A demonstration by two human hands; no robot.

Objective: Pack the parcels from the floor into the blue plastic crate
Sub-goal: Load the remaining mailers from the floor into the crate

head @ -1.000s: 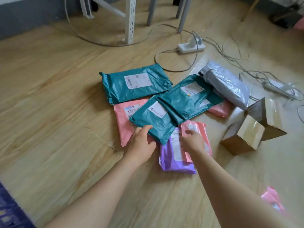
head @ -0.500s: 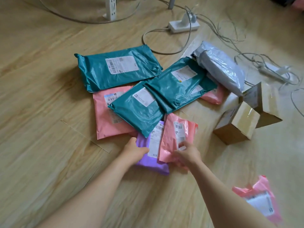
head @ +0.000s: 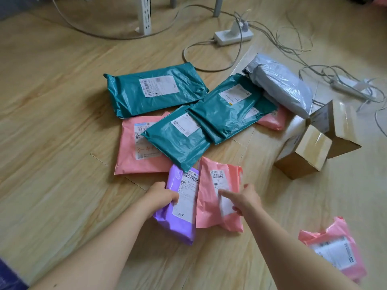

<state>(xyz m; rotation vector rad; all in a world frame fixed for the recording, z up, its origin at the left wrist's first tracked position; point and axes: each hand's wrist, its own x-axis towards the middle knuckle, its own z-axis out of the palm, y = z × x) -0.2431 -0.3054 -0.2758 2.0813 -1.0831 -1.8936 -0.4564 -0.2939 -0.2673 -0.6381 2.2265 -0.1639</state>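
Observation:
A pile of parcels lies on the wooden floor. My left hand [head: 162,195] grips the left edge of a purple parcel [head: 180,225]. My right hand [head: 245,200] holds a small pink parcel [head: 209,206] beside it, thumb on the label. Behind them lie three teal parcels [head: 155,91], a flat pink parcel [head: 134,151], a grey parcel [head: 280,84] and another pink one [head: 272,120] half hidden. Two cardboard boxes [head: 310,151] stand to the right. A loose pink parcel [head: 335,248] lies at the lower right. A blue corner [head: 8,277] shows at the bottom left; I cannot tell whether it is the crate.
A white power strip [head: 232,35] and tangled cables [head: 293,38] lie at the back and right. A second strip [head: 349,88] lies beyond the boxes. White and grey furniture legs [head: 145,15] stand at the top.
Both hands have pulled the purple and small pink parcels nearer to me, out from under the teal parcel. The left hand moved from the teal parcel to the purple one.

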